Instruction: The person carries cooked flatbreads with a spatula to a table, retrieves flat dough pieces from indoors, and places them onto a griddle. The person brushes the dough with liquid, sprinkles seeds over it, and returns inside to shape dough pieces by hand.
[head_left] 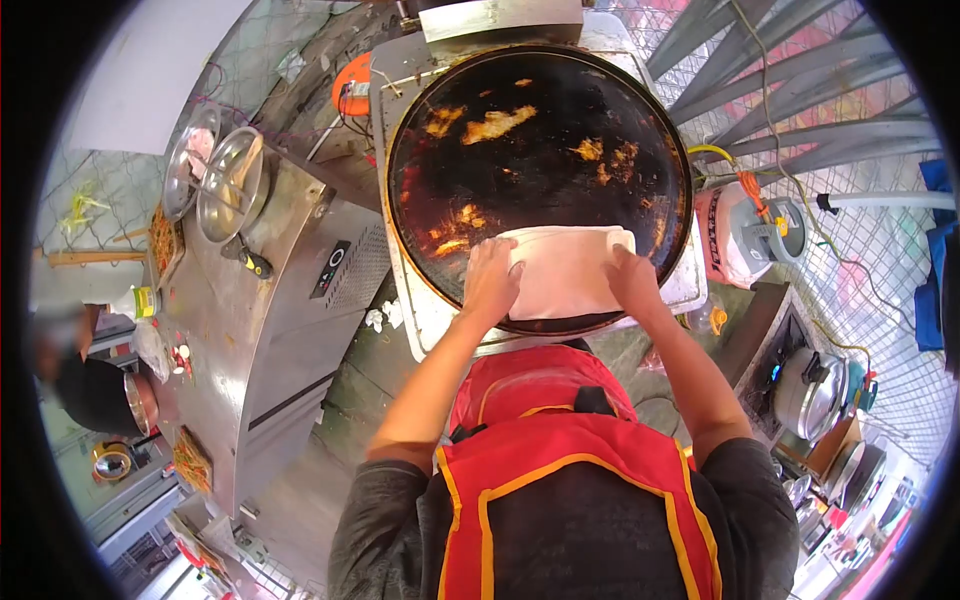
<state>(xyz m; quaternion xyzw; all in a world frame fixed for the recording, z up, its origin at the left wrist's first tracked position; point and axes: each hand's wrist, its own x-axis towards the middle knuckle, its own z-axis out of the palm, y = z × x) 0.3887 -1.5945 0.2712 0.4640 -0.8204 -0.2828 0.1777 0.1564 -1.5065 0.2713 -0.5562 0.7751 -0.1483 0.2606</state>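
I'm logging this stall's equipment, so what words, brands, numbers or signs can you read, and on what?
No text can be read with certainty.
Control panel on the steel counter: markings too small.
Yellow label at the left: too small and blurred.
Round griddle: no lettering visible.

Griddle (560, 180): dark metal, patchy — part glossy | counter (215, 330): smooth, shiny metal | pale sheet (565, 275): smooth — matt

No writing can be read; the black panel (331, 269) on the steel counter (215, 340) perhaps bears marks, too small to tell.
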